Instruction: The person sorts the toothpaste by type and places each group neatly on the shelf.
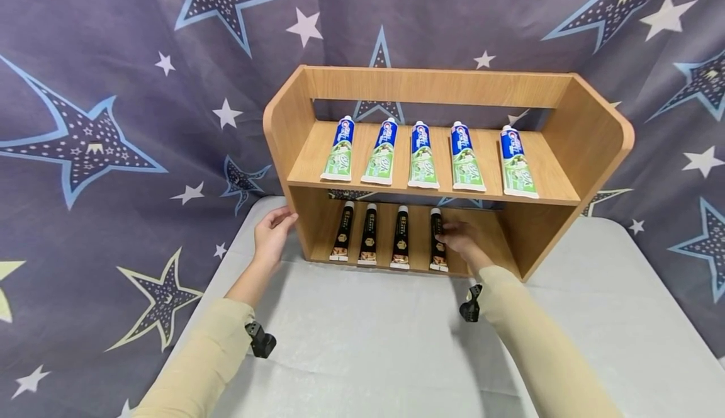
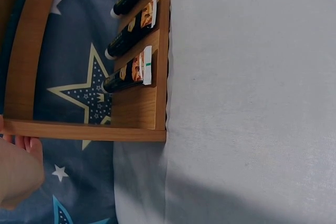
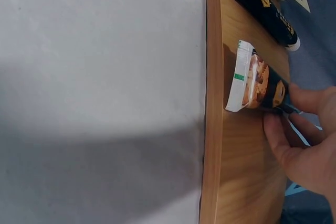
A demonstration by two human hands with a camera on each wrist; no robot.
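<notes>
A wooden two-tier shelf [image 1: 430,85] stands on the cloth-covered table. On its lower board lie several black toothpaste tubes [image 1: 401,235] in a row, white caps toward the back. My right hand [image 1: 460,239] pinches the rightmost black toothpaste tube [image 3: 254,82] near its middle, thumb on one side and fingers on the other. That tube's flat white end points toward the shelf's front edge. At the shelf's left side panel [image 2: 84,130], my left hand [image 1: 273,232] touches the outer face with its fingertips and holds no tube.
Several blue-and-green toothpaste tubes [image 1: 421,153] lie spaced along the upper board, above my right hand. The shelf's right side panel [image 1: 589,135] rises beyond that hand. A pale cloth [image 1: 362,336] covers the table in front; a star-patterned curtain [image 1: 141,122] hangs behind.
</notes>
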